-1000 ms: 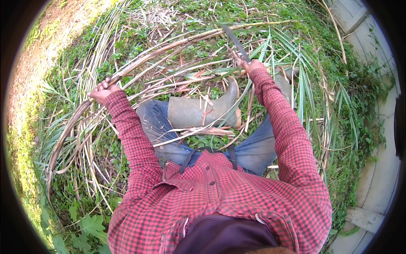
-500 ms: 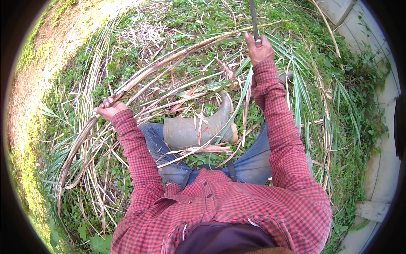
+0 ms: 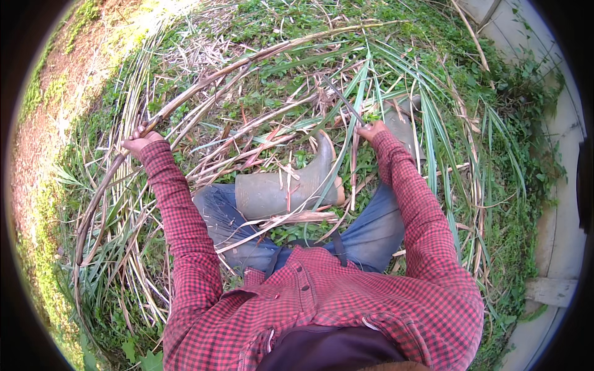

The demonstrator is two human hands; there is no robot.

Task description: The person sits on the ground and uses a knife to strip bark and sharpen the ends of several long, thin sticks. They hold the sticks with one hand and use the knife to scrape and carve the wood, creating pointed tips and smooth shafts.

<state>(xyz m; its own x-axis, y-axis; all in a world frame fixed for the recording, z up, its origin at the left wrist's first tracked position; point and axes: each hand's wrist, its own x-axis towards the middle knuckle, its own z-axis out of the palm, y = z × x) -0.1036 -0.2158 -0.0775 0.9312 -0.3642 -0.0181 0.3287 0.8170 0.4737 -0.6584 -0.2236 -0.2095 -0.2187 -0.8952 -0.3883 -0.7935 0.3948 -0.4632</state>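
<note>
My left hand [image 3: 145, 141], at the left, is closed round a long dry stalk [image 3: 213, 75] with brown, peeling leaf sheaths. The stalk arches from the far middle of the view, through my fist, to a drooping dark tail of dry leaves [image 3: 86, 226] at the near left. On the right, my right hand [image 3: 371, 131] grips a knife [image 3: 344, 101], its thin dark blade slanting toward the far left. The blade is apart from the held stalk, close to green strap-like leaves [image 3: 364, 86]. The knife's handle is hidden in my fingers.
Grey-green rubber boots [image 3: 281, 190] and jeans [image 3: 374, 238] frame the ground before me. Cut stalks [image 3: 139, 80] lie in a pile at the left, with dry strips [image 3: 303, 216] between my legs. Long green leaves [image 3: 436, 148] droop at the right, before a pale panel wall [image 3: 560, 204].
My right hand has come down nearer my body, and the blade now tilts far left instead of pointing straight away. My left hand has shifted left and slightly away with the stalk.
</note>
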